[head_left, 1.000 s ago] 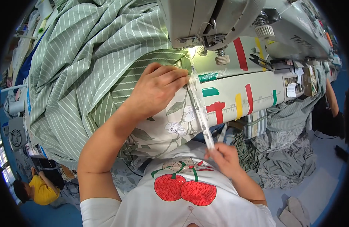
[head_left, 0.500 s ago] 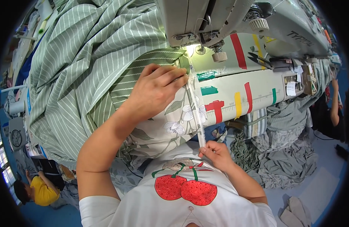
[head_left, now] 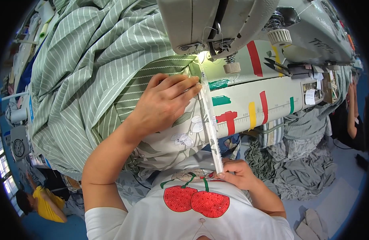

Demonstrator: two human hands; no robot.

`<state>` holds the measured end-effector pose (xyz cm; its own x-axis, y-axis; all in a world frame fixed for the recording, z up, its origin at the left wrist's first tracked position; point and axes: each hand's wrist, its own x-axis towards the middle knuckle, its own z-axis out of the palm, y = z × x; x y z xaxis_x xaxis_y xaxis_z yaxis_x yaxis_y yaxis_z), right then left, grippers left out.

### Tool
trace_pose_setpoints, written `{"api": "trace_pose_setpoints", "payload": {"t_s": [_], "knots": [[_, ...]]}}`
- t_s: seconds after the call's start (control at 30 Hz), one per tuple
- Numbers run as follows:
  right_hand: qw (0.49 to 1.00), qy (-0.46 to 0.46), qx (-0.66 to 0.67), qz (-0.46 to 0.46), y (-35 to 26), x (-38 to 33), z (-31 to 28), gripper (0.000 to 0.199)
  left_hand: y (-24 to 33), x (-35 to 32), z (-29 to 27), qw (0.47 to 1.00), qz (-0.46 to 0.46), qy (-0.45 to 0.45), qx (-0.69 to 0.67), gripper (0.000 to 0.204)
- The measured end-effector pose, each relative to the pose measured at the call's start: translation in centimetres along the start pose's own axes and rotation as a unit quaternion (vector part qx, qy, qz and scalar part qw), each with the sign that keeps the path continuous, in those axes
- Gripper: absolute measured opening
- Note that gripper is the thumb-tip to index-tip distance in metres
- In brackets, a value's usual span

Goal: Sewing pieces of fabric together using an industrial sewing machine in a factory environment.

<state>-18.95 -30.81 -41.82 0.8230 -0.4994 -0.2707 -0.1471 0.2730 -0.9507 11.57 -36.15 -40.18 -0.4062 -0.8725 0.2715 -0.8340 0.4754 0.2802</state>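
Rumpled grey-green cloth piles [head_left: 300, 174] lie beside the white, tape-marked sewing-machine bed [head_left: 278, 106]. I have the left hand [head_left: 162, 103] arched over white floral fabric [head_left: 182, 139], thumb hidden; I cannot tell its grip. The right hand [head_left: 239, 174] tightly pinches a narrow white fabric strip [head_left: 212, 138], straight past the bed's near edge, its far end lost in glare.

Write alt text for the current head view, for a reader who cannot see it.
At a sewing machine, a person's left hand rests on green striped fabric and pale floral fabric, while the right hand pinches the lower end of a narrow pale strip. Coloured tape marks the machine bed.
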Motion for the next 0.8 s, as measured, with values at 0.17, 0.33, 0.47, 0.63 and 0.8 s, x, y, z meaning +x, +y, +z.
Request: {"api": "trace_pose_setpoints", "payload": {"t_s": [0.17, 0.33, 0.47, 0.63, 0.8], "knots": [[1.000, -0.008, 0.003, 0.029, 0.5, 0.2, -0.1, 0.011, 0.1, 0.1, -0.3, 1.000, -0.007, -0.015, -0.006, 0.043], [0.985, -0.003, -0.002, 0.174, 0.5, 0.8, 0.0, 0.011, 0.0, 0.2, -0.5, 1.000, -0.007, -0.023, -0.014, 0.045], [0.964, 0.141, -0.218, 0.060, -1.5, 1.7, 0.4, 0.013, 0.0, 0.3, -0.5, 0.999, -0.007, -0.031, -0.011, 0.045], [0.882, 0.225, -0.359, -0.205, -5.2, 5.4, -0.2, 0.024, 0.1, 0.2, -0.5, 0.999, -0.008, -0.031, -0.009, 0.045], [0.800, 0.232, -0.482, -0.271, -5.7, 11.7, -1.3, 0.028, 0.0, 0.2, -0.5, 1.000, -0.001, -0.027, 0.005, 0.045]]}}
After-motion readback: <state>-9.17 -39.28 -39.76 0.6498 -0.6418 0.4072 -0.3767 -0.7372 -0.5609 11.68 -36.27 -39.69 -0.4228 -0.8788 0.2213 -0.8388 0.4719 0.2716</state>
